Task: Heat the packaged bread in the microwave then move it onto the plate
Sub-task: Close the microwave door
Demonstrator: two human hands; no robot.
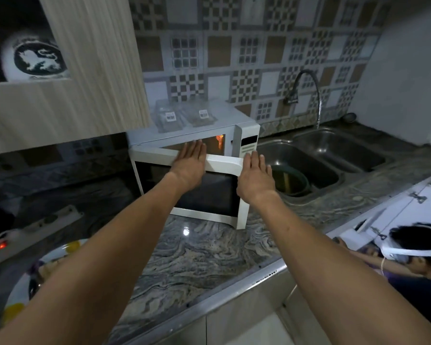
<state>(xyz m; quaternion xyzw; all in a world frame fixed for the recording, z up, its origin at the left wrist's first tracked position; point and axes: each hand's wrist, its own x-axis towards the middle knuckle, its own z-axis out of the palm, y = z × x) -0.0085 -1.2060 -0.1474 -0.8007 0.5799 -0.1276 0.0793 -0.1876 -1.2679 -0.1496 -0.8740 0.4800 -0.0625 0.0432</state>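
Microwave [194, 135] stands white on the marble tabletop [204, 250], and its door [192, 192] hangs part open, swung out toward the person. Inside, an orange light glows just beyond the left hand.

There is only 1 view, the head camera. The left hand [188, 165] lies flat on the top edge of the door, fingers straight and together, so this grip is open and holds nothing. The right hand [255, 178] is also flat with straight fingers, at the free corner of the door, touching or almost touching it; it too holds nothing.

The packaged bread is not clear to me. 2 clear packages [184, 115] with small labels lie on the roof of the microwave, behind the left hand. If 1 more package is inside the cavity, I cannot tell, because the door and the hand hide it. The plate [52, 260] is at the lower left edge, near the left elbow, partly hidden by the arm.

I judge that the step is handling the door. To do it well, move it with both flat palms in 1 smooth swing around the hinge at the left, and keep the fingertips away from the gap at the latch side.

To the right of the right hand is a steel sink [334, 158] with a curved tap [309, 95].
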